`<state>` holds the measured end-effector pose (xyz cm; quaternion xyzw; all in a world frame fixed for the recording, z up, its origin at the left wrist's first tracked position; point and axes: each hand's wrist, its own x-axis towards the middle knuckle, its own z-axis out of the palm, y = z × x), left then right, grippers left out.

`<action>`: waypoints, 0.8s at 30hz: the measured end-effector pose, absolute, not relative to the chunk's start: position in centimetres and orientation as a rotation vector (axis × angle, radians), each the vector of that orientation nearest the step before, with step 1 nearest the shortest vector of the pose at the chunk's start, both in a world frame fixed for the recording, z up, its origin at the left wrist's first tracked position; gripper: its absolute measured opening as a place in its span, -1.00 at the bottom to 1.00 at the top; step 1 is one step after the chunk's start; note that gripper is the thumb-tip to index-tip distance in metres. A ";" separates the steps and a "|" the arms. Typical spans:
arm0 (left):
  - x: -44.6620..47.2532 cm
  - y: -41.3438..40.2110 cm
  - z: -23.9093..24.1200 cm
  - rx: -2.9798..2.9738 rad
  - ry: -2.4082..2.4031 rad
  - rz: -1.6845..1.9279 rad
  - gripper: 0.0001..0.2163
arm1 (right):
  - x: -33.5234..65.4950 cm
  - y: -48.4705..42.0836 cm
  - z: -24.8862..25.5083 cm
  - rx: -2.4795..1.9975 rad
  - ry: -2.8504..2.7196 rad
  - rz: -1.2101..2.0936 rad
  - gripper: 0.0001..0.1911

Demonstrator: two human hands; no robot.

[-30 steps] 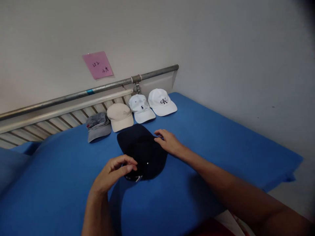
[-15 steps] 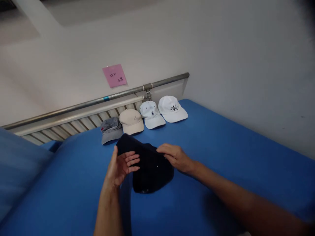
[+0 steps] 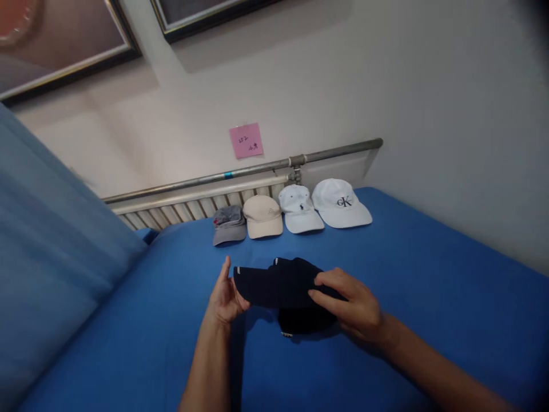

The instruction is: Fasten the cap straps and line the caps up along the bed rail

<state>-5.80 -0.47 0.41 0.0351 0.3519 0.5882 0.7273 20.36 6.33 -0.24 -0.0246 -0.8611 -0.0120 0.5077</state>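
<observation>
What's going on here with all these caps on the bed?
A person is holding a dark navy cap with both bare hands above a blue bed sheet. The left hand grips the brim end, and the right hand holds the crown side. Four more caps lie in a row by the wall: a grey cap, a beige cap, a pale blue cap and a white cap. A pink note is stuck on the wall above them.

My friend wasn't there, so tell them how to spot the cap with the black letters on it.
Start at the metal pipe running along the wall above the blue bed. Below it, four caps sit in a row; take the lettered cap at the right-hand end, nearest the corner. It is white like the white cap beside it, but only it has large black letters in front.
</observation>
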 end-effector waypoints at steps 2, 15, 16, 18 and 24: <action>-5.5 -1.5 0.1 0.035 0.844 1.263 -0.46 | 20.4 6.0 0.1 -0.022 -2.073 0.006 -0.67; -9.1 -12.4 0.0 -0.057 0.909 2.144 -0.76 | 19.4 7.7 -2.9 -0.390 -2.064 0.051 -0.69; -10.0 -13.4 0.0 -0.066 0.908 2.239 -0.77 | 19.3 7.8 -3.3 -0.383 -2.083 0.051 -0.71; -11.7 -15.1 -0.4 -0.111 0.880 2.424 -0.78 | 19.0 8.0 -3.8 -0.369 -2.117 0.051 -0.74; -16.2 -19.4 -3.0 -0.266 0.851 2.719 -0.78 | 18.3 8.0 -4.6 -0.325 -2.201 0.087 -0.76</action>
